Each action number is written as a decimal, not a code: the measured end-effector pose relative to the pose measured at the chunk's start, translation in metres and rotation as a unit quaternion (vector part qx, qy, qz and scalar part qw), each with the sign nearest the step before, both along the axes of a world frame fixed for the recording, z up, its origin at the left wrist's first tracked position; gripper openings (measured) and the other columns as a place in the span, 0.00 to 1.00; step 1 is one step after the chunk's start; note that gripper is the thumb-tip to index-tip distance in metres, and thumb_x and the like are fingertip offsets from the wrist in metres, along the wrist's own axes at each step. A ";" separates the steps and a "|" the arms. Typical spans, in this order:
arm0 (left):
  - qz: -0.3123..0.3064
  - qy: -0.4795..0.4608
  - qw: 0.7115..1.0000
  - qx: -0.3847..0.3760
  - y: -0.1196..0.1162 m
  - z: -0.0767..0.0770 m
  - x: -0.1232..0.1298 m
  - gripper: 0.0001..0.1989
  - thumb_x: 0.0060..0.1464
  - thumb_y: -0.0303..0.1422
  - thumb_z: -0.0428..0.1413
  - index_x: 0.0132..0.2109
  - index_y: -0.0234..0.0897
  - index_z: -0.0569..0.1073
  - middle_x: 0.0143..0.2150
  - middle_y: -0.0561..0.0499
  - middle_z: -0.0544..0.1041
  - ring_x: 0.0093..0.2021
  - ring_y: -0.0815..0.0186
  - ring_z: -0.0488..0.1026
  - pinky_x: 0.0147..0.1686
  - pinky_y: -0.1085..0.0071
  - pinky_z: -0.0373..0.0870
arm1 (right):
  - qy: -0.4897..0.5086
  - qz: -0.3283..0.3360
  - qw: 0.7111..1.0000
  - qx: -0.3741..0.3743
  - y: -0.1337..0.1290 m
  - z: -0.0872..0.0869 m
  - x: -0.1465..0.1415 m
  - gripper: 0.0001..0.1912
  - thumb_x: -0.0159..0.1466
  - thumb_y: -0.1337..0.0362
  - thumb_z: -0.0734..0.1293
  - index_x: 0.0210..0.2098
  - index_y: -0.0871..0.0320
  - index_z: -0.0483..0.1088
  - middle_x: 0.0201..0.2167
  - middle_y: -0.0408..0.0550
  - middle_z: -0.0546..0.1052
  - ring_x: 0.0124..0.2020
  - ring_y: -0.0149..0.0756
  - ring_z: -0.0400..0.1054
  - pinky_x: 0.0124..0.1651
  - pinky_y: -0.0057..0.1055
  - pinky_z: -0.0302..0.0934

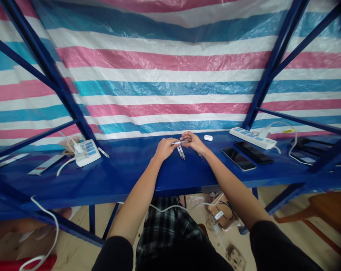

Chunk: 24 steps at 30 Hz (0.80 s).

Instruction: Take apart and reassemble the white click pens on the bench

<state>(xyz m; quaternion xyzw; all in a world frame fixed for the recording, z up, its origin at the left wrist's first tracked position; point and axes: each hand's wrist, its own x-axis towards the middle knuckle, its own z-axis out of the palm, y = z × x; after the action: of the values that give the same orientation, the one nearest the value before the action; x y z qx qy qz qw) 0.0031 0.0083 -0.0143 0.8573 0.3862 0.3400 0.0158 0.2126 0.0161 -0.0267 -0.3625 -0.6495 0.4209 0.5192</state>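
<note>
My left hand [164, 148] and my right hand [193, 142] meet above the blue metal shelf top [130, 169]. Both pinch a slim white pen [176, 143] lying crosswise between them. Just below it, two silver-and-white pens [181, 151] lie side by side on the shelf, close to my fingers. A dark pen tip [199, 154] shows beneath my right wrist, and the rest of that item is hidden. A small white earbud case [207, 137] sits just beyond my right hand.
Two smartphones [238, 158] lie to the right, beside a white power strip [252, 137]. Another white power unit [88, 152] with cables stands left, near a loose pen [103, 152]. Blue steel uprights [272, 64] frame a striped tarpaulin [170, 94] behind the shelf.
</note>
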 end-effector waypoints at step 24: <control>-0.030 -0.011 0.999 -0.035 -0.008 0.004 0.003 0.10 0.64 0.33 0.56 0.48 0.44 0.80 0.46 0.50 0.84 0.44 0.61 0.79 0.45 0.70 0.70 | -0.040 0.011 0.998 -0.036 0.001 -0.002 0.001 0.15 0.56 0.57 0.76 0.36 0.59 0.72 0.27 0.49 0.79 0.22 0.31 0.69 0.18 0.23 0.61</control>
<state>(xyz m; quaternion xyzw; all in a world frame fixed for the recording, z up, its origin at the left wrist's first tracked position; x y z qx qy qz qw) 0.0063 0.0005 -0.0103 0.8635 0.3719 0.3354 0.0607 0.2140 0.0171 -0.0289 -0.3904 -0.6583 0.4344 0.4748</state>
